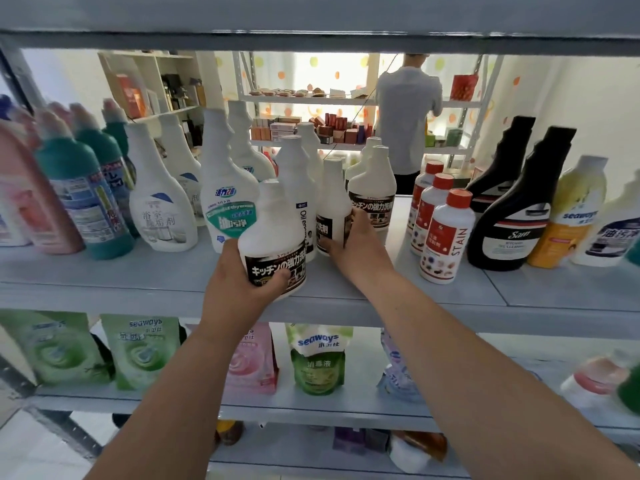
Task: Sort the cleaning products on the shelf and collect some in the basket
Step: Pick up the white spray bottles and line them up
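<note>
The fingers of the left hand (235,285) curl round a white bottle (273,223) with a black label, at the near edge of the shelf (138,271). Those of the right hand (360,247) grip a second bottle (332,202) just farther back. A third bottle (372,188) stands to its right, hiding most of another behind. Farther right stand three red-capped bottles (446,237) and two black bottles (512,216).

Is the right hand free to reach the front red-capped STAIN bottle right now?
Probably not yet: the right hand grips a white black-label bottle. The STAIN bottle itself stands near the front of the shelf, just to its right, with nothing before it.
</note>
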A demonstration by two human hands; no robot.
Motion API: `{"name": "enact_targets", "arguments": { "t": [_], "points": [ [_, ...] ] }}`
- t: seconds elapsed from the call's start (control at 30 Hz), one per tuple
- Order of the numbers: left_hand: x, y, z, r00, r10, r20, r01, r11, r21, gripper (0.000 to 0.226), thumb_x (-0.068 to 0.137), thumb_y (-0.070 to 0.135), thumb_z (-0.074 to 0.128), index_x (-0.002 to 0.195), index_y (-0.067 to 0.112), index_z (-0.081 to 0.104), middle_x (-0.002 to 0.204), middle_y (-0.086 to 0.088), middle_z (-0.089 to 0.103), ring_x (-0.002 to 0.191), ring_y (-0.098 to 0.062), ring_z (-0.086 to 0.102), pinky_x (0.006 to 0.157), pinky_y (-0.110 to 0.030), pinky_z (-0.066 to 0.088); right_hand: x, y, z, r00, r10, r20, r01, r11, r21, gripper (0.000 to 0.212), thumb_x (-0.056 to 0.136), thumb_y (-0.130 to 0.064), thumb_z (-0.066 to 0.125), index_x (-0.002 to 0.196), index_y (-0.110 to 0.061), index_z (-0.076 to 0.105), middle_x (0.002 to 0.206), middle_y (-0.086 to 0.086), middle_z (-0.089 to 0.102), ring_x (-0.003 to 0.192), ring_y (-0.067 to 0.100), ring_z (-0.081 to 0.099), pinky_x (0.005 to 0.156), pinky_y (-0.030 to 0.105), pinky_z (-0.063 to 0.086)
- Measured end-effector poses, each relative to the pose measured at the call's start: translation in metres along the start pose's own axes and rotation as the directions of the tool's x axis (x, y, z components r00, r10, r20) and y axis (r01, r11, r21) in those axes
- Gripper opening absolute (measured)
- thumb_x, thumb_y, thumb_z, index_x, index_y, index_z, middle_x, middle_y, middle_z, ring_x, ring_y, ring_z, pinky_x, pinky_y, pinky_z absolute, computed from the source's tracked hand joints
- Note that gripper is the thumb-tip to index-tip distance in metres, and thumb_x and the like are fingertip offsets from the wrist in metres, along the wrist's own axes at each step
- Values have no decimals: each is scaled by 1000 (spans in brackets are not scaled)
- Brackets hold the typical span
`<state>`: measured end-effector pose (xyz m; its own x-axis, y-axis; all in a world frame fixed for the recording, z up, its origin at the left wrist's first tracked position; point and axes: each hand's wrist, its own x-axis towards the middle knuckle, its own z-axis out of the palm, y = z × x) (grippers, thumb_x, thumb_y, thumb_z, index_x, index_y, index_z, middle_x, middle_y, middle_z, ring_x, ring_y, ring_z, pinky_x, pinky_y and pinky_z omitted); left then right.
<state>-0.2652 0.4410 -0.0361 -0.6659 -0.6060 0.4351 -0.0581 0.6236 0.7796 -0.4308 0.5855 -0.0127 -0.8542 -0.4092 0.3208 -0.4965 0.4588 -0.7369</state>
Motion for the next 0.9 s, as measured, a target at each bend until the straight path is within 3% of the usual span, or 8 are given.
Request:
{"name": "enact_targets", "arguments": {
  "t": [0.2,0.4,0.57,0.67,0.73,0.8,0.87,0.9],
  "points": [
    [1,-2,2,1000,12,1,-12,1000,-1,70,71,50,77,128,26,45,117,2,64,105,-22,63,82,-36,49,-3,-1,3,998,8,66,0,993,-120,80,97,-25,58,162,-14,12,159,14,36,139,36,44,113,49,41],
    [4,-8,2,1000,21,7,-22,999,24,68,77,44,82,131,28,43,119,5,64,105,-18,61,81,-33,45,-12,-1,1,991,-8,134,45,962,-271,78,101,-33,57,161,-9,15,158,15,36,143,35,39,114,42,36],
    [0,-2,-7,999,-16,50,19,998,-56,58,79,41,86,125,33,50,111,15,66,99,-6,63,85,-30,49,-50,2,-8,971,-34,238,146,867,-475,54,104,-34,42,148,-3,39,141,20,49,133,37,44,110,41,37],
    [-19,9,-18,994,-54,95,70,984,-164,54,78,34,87,120,40,53,108,22,68,101,3,65,85,-27,51,-84,9,-11,942,-241,233,333,748,-575,43,108,-32,34,135,-6,56,133,16,60,125,33,52,107,41,40],
    [-46,15,-26,991,-57,122,85,968,-238,55,77,33,88,118,47,54,106,27,69,99,10,64,81,-19,50,-111,13,-16,920,-329,214,386,853,-351,46,108,-34,37,141,-10,58,141,11,60,132,28,52,113,41,37],
    [-82,23,-30,986,-46,160,100,932,-348,51,72,41,85,111,57,58,104,29,71,99,12,65,76,-10,51,-142,14,-19,927,-300,225,281,953,113,52,106,-48,38,150,-23,53,147,-3,59,138,15,49,116,38,37],
    [-118,27,-26,978,-42,204,136,869,-475,46,69,50,78,111,58,62,108,25,73,99,5,69,75,-10,54,-177,11,-17,932,-244,269,80,861,503,49,103,-59,47,148,-42,51,147,-15,57,141,7,48,116,35,40],
    [-135,27,-23,972,-53,229,170,832,-528,46,70,52,76,114,52,64,110,20,74,100,0,71,76,-12,54,-194,10,-14,938,-194,288,-18,801,599,47,99,-64,52,144,-49,52,146,-18,58,140,6,49,115,34,42]
  ]
}}
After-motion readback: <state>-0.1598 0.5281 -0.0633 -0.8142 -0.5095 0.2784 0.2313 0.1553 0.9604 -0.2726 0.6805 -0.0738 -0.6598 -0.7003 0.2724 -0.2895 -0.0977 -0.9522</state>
